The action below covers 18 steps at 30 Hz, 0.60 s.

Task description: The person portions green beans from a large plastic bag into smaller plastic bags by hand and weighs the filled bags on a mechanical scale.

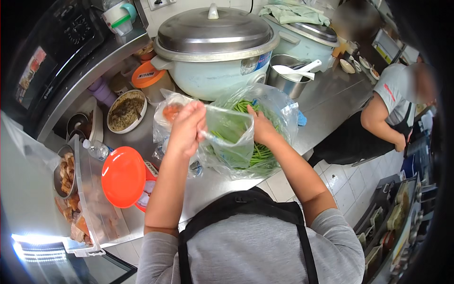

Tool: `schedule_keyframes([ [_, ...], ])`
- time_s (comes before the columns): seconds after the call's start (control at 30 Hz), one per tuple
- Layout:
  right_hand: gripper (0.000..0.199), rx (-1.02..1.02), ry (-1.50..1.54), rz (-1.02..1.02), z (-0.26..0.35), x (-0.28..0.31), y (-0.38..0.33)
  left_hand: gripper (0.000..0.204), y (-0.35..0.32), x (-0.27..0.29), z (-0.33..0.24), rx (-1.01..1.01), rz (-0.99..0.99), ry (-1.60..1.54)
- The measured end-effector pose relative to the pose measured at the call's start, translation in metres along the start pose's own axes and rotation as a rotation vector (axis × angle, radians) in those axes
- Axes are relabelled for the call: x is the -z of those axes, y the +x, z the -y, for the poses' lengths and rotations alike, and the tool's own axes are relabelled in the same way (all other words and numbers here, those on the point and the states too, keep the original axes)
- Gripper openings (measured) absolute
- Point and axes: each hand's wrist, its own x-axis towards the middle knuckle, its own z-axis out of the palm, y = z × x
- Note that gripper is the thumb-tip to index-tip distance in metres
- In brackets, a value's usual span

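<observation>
My left hand [188,127] is closed on the gathered edge of a small see-through plastic bag [231,137], pulling it up. My right hand [264,127] is among the long green beans [260,154] with its fingers curled over some of them; its fingertips are partly hidden. A large see-through bag [287,106] lies open around the beans on the steel counter. The small bag's far edge reaches my right hand. Something blue shows at the beans' upper end. Left of my left hand lies another plastic bag [163,111] with something orange in it.
Behind stands a big lidded rice cooker [213,71], with a steel pot [289,80] holding white ladles. A red lid [124,176], a bowl of chopped seasoning [126,111] and a tub of meat [78,217] are left. A co-worker [392,109] stands at right.
</observation>
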Motion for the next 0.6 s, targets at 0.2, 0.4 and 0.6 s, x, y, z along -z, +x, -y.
schedule_keyframes([
  [0.2,0.07,0.119,0.643,-0.117,-0.034,0.001,0.009,0.012,-0.018,0.013,0.005,0.037,-0.041,0.089],
  [0.4,0.021,0.062,0.799,0.036,-0.032,0.023,0.013,0.012,-0.021,0.016,0.0,-0.001,-0.042,0.15],
  [0.6,0.02,0.189,1.057,-0.113,-0.034,0.055,0.021,0.011,-0.023,0.025,-0.005,-0.038,-0.049,0.153],
])
